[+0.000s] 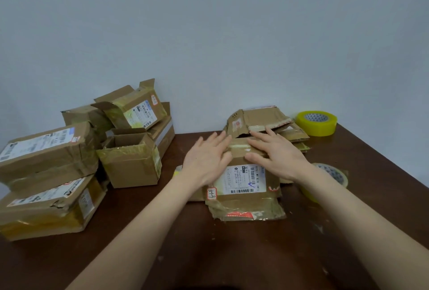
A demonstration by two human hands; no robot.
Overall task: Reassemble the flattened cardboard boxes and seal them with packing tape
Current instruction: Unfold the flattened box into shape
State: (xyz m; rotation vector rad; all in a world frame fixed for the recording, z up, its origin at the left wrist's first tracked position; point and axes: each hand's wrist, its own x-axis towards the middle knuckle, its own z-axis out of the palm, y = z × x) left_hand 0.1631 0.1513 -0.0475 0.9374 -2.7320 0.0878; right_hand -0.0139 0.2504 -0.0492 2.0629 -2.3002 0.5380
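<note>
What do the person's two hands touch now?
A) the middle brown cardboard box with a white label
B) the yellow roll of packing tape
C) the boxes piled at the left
A: the left hand and the right hand both lie with straight fingers on the brown cardboard box with the white label.

Both forearms reach forward; left hand (207, 158) and right hand (277, 155) lie flat, fingers spread.
</note>
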